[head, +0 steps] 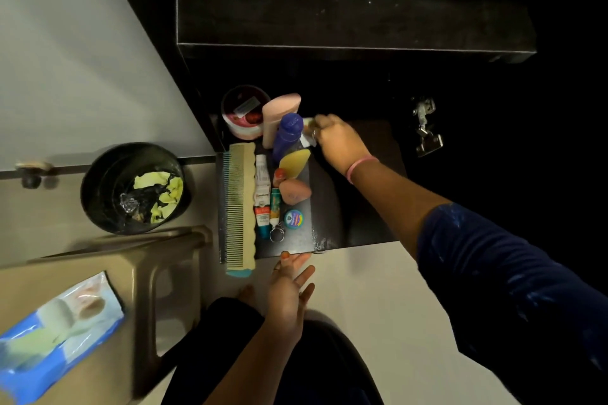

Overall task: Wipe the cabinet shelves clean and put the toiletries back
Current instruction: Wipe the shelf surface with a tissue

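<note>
A dark lower shelf (329, 207) holds toiletries on its left half: a large cream comb (239, 204), a white and red tube (262, 194), a small green tube (275, 207), a round blue tin (293, 219), a blue bottle (288, 135), a pink bottle (279, 115), a yellow cap (294, 161) and a round jar (243, 112). My right hand (339, 140) reaches in beside the blue bottle, fingers closed on a small pale item (308, 123); what it is cannot be told. My left hand (289, 293) hovers open at the shelf's front edge. The upper shelf (355, 23) is bare and dusty.
A black bin (131, 187) with yellow and crumpled waste stands on the floor at left. A beige plastic stool (108, 273) carries a blue pack of wipes (56, 335). A metal hinge (426, 128) sits on the cabinet's right side. The white cabinet door (75, 59) hangs open at left.
</note>
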{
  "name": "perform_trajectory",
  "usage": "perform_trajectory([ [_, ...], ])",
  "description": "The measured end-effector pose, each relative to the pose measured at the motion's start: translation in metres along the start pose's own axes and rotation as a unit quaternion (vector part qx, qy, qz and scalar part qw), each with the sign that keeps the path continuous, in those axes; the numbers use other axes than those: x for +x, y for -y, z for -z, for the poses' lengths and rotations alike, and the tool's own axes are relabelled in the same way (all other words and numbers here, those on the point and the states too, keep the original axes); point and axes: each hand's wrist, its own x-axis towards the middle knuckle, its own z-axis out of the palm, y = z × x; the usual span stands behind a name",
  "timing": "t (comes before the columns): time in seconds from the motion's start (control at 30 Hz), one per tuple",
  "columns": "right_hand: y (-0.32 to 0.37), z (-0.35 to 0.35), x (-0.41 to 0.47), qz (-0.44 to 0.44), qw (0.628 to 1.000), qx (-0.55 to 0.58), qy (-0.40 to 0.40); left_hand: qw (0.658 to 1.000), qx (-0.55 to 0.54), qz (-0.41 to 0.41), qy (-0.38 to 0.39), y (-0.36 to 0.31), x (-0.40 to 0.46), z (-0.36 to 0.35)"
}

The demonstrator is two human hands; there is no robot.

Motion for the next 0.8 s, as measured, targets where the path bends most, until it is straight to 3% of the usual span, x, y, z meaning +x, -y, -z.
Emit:
perform_trajectory([
  [0.1, 0.0, -0.015, -0.038, 0.057, 0.998, 0.008, -0.039, 1.0, -0.002, 0.01, -0.012, -0.001, -0.002, -0.004],
  [0.47, 0.034, -0.058, -0.142, 0.017, 0.993, 0.06, -0.097, 0.999, -0.02, 0.029, -0.036, -0.017, -0.015, -0.016],
  [0.67, 0.053, -0.065, -0.177, 0.018, 0.994, 0.068, -0.089, 0.999, -0.031, 0.022, -0.03, -0.015, -0.018, -0.018],
  [0.8, 0.055, -0.063, -0.199, 0.065, 0.995, 0.047, -0.055, 0.998, -0.031, 0.034, -0.035, -0.017, -0.025, -0.015],
])
